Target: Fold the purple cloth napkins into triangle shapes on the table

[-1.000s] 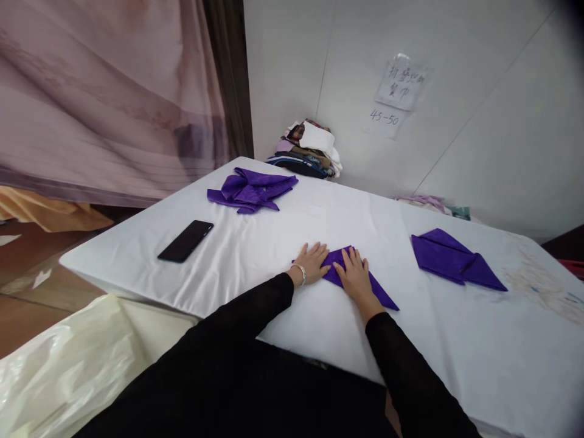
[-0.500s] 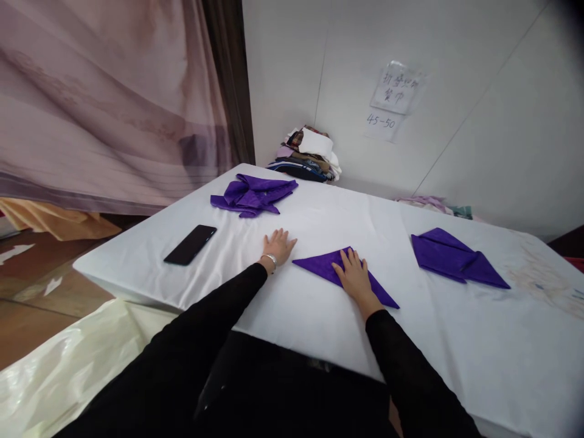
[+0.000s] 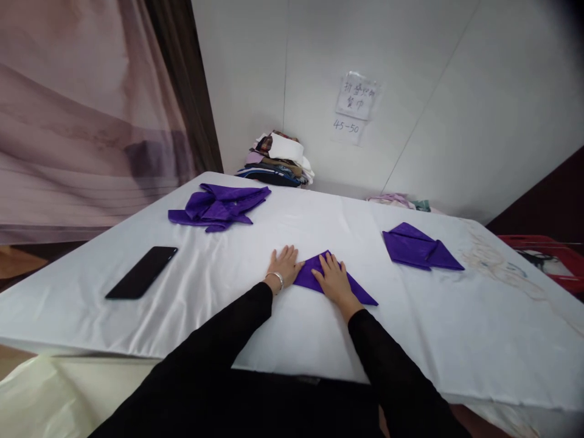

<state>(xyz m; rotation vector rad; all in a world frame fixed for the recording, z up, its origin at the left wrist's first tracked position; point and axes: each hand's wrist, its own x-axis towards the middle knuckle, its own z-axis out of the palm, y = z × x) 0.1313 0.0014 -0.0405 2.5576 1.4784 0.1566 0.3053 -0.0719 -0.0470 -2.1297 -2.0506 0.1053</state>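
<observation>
A purple cloth napkin [image 3: 312, 277], folded into a triangle, lies flat in front of me. Its long edge faces me and its peak points away. My right hand [image 3: 335, 278] rests on its middle with the fingers spread, hiding part of the cloth. At the triangle's left corner lies my left hand [image 3: 283, 267], palm down with fingers apart, its thumb over the corner. A silver bracelet [image 3: 278, 281] circles that wrist. Neither hand grips anything.
A white-clothed table [image 3: 314, 219] carries a folded purple napkin [image 3: 417, 246] at right, a rumpled heap of purple cloth [image 3: 219, 207] at far left and a black phone [image 3: 142, 272]. Stacked fabrics [image 3: 278, 159] sit behind, against the wall. A red basket [image 3: 547, 258] stands past the right edge.
My left hand has come right, from beside the triangle onto its left corner. The right hand stays on the cloth. The whole view has turned to the right.
</observation>
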